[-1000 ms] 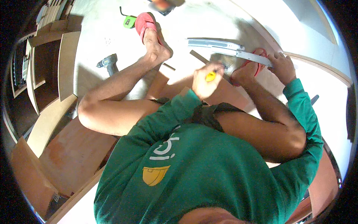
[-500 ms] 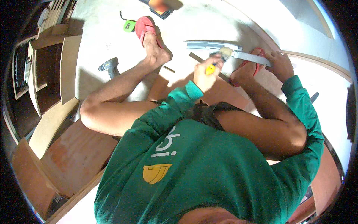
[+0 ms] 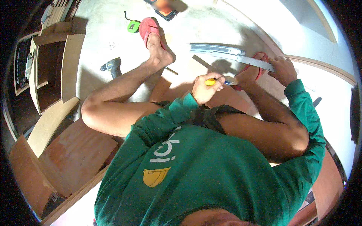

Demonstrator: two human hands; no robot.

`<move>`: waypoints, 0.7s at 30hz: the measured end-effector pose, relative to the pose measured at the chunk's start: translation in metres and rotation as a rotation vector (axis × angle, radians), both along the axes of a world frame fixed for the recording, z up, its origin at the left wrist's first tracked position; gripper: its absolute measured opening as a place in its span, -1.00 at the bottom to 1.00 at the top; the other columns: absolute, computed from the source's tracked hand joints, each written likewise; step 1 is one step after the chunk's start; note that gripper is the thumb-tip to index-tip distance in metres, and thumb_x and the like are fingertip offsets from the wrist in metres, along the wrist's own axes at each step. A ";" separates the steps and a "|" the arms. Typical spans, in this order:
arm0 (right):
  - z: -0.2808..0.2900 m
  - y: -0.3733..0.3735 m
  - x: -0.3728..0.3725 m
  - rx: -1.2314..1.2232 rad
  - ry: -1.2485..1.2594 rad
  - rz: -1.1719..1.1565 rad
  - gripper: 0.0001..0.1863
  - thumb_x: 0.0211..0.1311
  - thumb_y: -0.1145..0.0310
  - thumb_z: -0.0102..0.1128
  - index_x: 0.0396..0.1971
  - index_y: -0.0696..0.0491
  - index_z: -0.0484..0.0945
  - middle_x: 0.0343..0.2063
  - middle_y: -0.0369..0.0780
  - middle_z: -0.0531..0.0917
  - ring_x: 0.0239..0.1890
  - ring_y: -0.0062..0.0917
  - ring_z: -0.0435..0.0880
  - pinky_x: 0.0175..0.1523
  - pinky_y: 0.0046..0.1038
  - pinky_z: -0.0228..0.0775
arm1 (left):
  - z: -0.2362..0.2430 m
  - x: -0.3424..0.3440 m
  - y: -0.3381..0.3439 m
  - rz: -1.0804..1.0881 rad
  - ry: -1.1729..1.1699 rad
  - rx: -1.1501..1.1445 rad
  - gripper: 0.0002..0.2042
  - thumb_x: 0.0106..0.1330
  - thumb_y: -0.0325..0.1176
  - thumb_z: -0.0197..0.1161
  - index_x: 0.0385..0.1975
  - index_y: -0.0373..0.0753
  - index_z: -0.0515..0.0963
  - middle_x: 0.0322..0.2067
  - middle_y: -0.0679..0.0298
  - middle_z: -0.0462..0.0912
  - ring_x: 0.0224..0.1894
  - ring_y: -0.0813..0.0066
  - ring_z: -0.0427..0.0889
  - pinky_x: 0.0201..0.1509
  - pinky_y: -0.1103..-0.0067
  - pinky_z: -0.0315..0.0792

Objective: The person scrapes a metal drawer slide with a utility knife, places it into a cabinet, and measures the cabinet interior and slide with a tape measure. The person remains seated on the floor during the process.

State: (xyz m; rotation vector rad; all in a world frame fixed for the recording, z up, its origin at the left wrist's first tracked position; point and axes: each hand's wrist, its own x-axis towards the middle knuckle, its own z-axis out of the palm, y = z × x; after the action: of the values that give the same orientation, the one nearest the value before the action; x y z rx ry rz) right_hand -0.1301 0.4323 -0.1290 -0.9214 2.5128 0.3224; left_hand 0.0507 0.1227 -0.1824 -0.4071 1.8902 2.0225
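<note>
Two hands occupied here: my left hand (image 3: 205, 89), mid-frame, has its fingers curled tight round a yellow-handled tool (image 3: 210, 81), and my right hand (image 3: 283, 71), further right and higher up, seems to have the right end of a metal rail (image 3: 253, 60) between fingers and thumb. Can't make out the tool's tip, it's lost near my right foot (image 3: 246, 74). That's the bit I don't love: it points toward bare skin, so if the left grip slips I reckon the foot cops it. The rail lies in the upper right of the frame, crossing that foot's red sandal (image 3: 263, 61), and it looks like sliding sections, so if one runs loose it could nip my right fingers or drop on the foot. Just below the rail's left half there's a dark strip (image 3: 202, 62) it might snag on. The drill (image 3: 112, 67), left of centre, and the green tape measure (image 3: 133, 26), upper left, are well clear of both hands; only a careless left foot (image 3: 161, 56) would knock those.
</note>
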 end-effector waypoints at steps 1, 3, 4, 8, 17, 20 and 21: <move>0.000 0.000 0.001 -0.012 -0.001 -0.009 -0.51 0.07 0.19 0.50 0.03 -0.07 0.62 -0.11 -0.15 0.65 0.00 -0.17 0.66 0.06 -0.10 0.47 | 0.003 0.005 0.000 -0.034 -0.050 -0.013 -0.83 0.45 -0.42 0.26 -0.17 -0.41 0.69 -0.35 0.21 0.74 -0.23 0.62 0.68 -0.05 0.62 0.55; 0.000 -0.001 0.001 -0.034 0.000 -0.033 -0.50 0.00 0.24 0.54 -0.01 -0.03 0.61 -0.19 -0.15 0.64 -0.03 -0.19 0.64 0.07 -0.13 0.42 | 0.002 -0.003 -0.004 0.107 0.084 -0.017 -0.82 0.46 -0.39 0.27 -0.15 -0.39 0.69 -0.29 0.19 0.76 -0.17 0.56 0.70 -0.01 0.59 0.55; 0.000 -0.001 0.002 -0.046 -0.007 -0.034 -0.50 0.00 0.24 0.54 -0.02 -0.03 0.61 -0.20 -0.15 0.64 -0.03 -0.18 0.64 0.06 -0.12 0.42 | 0.000 -0.009 -0.003 0.201 0.175 0.015 -0.81 0.46 -0.38 0.27 -0.15 -0.39 0.70 -0.27 0.19 0.77 -0.14 0.53 0.71 0.01 0.57 0.56; 0.004 -0.003 0.000 -0.072 -0.025 -0.051 -0.52 -0.02 0.25 0.54 -0.05 -0.02 0.62 -0.23 -0.15 0.64 -0.06 -0.17 0.64 0.04 -0.10 0.43 | -0.009 -0.017 0.005 0.196 0.211 -0.256 -0.80 0.46 -0.34 0.27 -0.12 -0.33 0.71 -0.06 0.17 0.77 0.04 0.34 0.70 0.16 0.48 0.52; 0.015 -0.008 0.003 -0.198 -0.040 -0.056 -0.58 -0.04 0.30 0.49 -0.11 0.00 0.64 -0.30 -0.11 0.65 -0.13 -0.13 0.66 -0.01 -0.07 0.48 | 0.019 -0.021 0.008 0.150 0.458 -0.150 -0.83 0.47 -0.43 0.26 -0.08 -0.37 0.66 -0.20 0.21 0.77 -0.23 0.55 0.67 -0.08 0.59 0.55; 0.022 -0.012 0.000 -0.244 -0.058 -0.029 -0.61 -0.04 0.31 0.48 -0.14 0.01 0.65 -0.29 -0.11 0.66 -0.14 -0.13 0.67 -0.01 -0.08 0.49 | 0.025 -0.036 0.021 0.129 0.546 -0.215 -0.83 0.45 -0.43 0.28 -0.08 -0.35 0.67 -0.17 0.19 0.78 -0.23 0.54 0.68 -0.10 0.59 0.55; 0.023 -0.013 -0.002 -0.249 -0.091 -0.034 -0.61 -0.04 0.31 0.48 -0.14 0.01 0.65 -0.29 -0.11 0.66 -0.14 -0.13 0.67 -0.02 -0.07 0.49 | 0.027 -0.032 0.023 0.100 0.529 -0.223 -0.83 0.45 -0.42 0.28 -0.08 -0.35 0.67 -0.20 0.19 0.78 -0.24 0.55 0.68 -0.11 0.60 0.55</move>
State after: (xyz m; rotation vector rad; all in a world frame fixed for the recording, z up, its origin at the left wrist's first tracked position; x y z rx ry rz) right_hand -0.1318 0.4190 -0.1055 -0.9607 2.5186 -0.0452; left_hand 0.0187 0.1460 -0.1551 -0.0101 2.4625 2.1404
